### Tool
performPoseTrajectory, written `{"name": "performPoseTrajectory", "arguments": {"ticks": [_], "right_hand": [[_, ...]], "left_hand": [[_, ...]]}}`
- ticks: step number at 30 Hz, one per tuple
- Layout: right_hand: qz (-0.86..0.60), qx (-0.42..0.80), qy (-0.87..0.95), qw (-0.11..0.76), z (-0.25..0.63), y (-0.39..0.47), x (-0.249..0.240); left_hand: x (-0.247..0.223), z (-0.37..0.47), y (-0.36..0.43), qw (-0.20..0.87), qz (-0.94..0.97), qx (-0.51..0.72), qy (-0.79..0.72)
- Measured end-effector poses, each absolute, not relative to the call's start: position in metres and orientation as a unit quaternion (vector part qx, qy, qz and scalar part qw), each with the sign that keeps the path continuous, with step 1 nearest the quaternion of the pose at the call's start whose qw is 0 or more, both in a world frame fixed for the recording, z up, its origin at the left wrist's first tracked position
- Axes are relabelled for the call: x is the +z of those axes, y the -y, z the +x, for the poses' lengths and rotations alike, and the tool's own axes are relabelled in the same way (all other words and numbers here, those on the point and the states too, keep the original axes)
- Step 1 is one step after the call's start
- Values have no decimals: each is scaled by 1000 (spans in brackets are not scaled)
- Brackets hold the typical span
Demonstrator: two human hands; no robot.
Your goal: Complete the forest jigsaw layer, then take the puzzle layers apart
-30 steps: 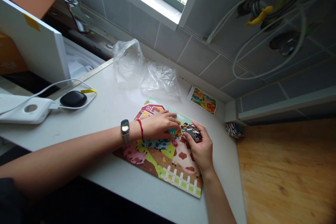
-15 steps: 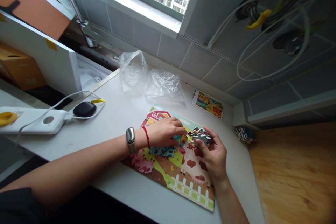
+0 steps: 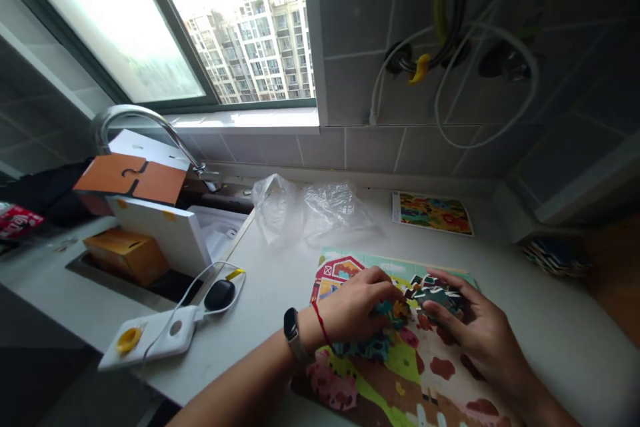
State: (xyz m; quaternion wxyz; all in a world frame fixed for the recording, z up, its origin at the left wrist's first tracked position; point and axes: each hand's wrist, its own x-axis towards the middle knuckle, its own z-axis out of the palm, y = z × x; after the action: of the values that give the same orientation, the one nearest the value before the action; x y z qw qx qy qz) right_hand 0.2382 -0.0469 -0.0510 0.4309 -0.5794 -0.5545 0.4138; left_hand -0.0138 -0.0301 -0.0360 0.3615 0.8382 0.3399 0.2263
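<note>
A farm-scene jigsaw puzzle (image 3: 440,387) lies on the white counter, showing a red barn, a spotted cow and a pink pig. My left hand (image 3: 367,300) is over its middle, palm down, with fingers bent and closed around an orange-and-teal puzzle piece (image 3: 399,312). Teal pieces (image 3: 365,348) lie on the puzzle under that palm. A small stack of puzzle pieces (image 3: 440,299), dark green on the top face, is pinched between thumb and fingers of my right hand (image 3: 483,323), close to the left fingertips.
Two clear plastic bags (image 3: 333,210) lie behind the puzzle. A colourful picture card (image 3: 433,213) is at the back right, and another stack of pieces (image 3: 555,257) at the right edge. A power strip (image 3: 155,337) with a black charger (image 3: 220,295) sits left, near the sink boxes (image 3: 160,233).
The view has tilted up and turned left, so the window and faucet show more. Both hands keep nearly the same pose over the puzzle, the stack still in my right hand.
</note>
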Motion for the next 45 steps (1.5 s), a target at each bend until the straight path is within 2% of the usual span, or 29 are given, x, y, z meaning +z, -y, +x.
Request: {"name": "performPoseTrajectory", "arguments": {"ticks": [6, 12, 16, 20, 24, 33, 39, 45], "right_hand": [[-544, 462, 526, 462, 237, 44, -46], [-516, 512, 535, 431, 236, 44, -51], [-515, 471, 601, 391, 232, 48, -58], [-497, 403, 664, 386, 232, 50, -60], [-484, 360, 701, 381, 234, 47, -60], [-494, 364, 698, 369, 233, 50, -61], [-502, 337, 705, 371, 232, 51, -52], [-499, 333, 711, 367, 233, 51, -53]], "left_hand": [[-39, -11, 29, 390, 807, 263, -357], [-41, -9, 31, 398, 779, 293, -387], [-43, -6, 35, 373, 786, 306, -387], [-44, -3, 39, 310, 824, 303, -366], [-44, -3, 41, 279, 845, 283, -358], [-38, -12, 33, 264, 861, 233, -366], [-17, -43, 11, 298, 855, 131, -403], [-12, -55, 20, 303, 864, 92, -391]]}}
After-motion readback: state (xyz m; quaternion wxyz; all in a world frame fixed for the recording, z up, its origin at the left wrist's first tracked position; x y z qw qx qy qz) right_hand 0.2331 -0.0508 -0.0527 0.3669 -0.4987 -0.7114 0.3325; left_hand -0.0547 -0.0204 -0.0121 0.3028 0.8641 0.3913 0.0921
